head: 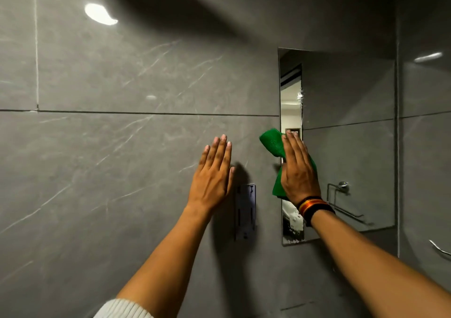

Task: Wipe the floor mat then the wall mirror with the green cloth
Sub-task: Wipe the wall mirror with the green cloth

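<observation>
The wall mirror (346, 98) hangs on the grey tiled wall at the right. My right hand (299, 168) lies flat with fingers together, pressing the green cloth (272, 143) against the mirror's left edge. The cloth sticks out above and below the hand. My left hand (212, 173) rests flat against the bare wall tile left of the mirror, holding nothing. The floor mat is out of sight.
A small grey plastic bracket (245, 211) is fixed to the wall between my hands, just below them. A chrome towel holder (341, 188) shows reflected in the mirror. Another chrome bar (440, 248) is at the far right edge.
</observation>
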`<action>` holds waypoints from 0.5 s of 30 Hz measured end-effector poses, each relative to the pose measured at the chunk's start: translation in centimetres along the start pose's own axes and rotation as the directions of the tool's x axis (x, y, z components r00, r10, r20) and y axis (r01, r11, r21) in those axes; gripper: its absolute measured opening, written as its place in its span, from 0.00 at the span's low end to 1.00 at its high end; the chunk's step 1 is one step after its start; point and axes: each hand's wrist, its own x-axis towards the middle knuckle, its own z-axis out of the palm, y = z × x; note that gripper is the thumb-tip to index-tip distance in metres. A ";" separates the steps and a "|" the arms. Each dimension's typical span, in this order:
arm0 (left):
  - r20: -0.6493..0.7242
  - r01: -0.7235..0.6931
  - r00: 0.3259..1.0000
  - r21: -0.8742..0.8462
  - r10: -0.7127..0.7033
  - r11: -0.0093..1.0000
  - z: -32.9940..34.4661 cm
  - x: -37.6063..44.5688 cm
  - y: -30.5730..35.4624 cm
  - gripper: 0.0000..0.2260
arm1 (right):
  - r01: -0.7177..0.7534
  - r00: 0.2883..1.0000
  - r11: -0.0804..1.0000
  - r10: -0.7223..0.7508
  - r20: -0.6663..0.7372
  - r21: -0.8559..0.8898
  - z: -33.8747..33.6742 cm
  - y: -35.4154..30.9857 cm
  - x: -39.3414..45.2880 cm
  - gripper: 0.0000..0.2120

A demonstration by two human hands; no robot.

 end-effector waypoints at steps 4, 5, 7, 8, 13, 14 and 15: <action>0.027 -0.031 0.999 -0.010 0.032 0.999 1.6 1.4 0.3 0.28 | -0.090 0.994 0.994 0.093 0.050 -0.058 1.9 2.3 -4.4 0.35; 0.034 -0.038 0.999 -0.009 0.038 0.999 2.1 1.8 0.4 0.28 | -0.106 0.991 0.992 0.111 0.075 -0.066 2.6 2.8 -6.2 0.36; 0.034 -0.043 0.999 -0.006 0.043 0.999 3.1 2.6 0.3 0.29 | -0.128 0.981 0.989 0.137 0.140 -0.068 4.2 3.3 -10.7 0.42; 0.029 -0.042 0.999 -0.006 0.042 0.999 3.6 3.0 0.1 0.29 | -0.141 0.972 0.988 0.152 0.182 -0.070 5.2 3.5 -13.3 0.46; -0.024 -0.077 0.997 0.080 0.079 0.994 6.2 3.8 -0.1 0.28 | -0.162 0.921 0.981 0.189 0.342 -0.105 9.6 3.5 -26.4 0.39; -0.030 -0.086 0.996 0.109 0.089 0.990 6.4 3.6 -0.1 0.28 | -0.182 0.905 0.976 0.213 0.368 -0.117 10.0 3.5 -27.8 0.33; -0.036 -0.094 0.994 0.124 0.099 0.988 6.8 3.5 -0.1 0.28 | -0.180 0.896 0.972 0.225 0.382 -0.149 10.6 3.7 -28.6 0.33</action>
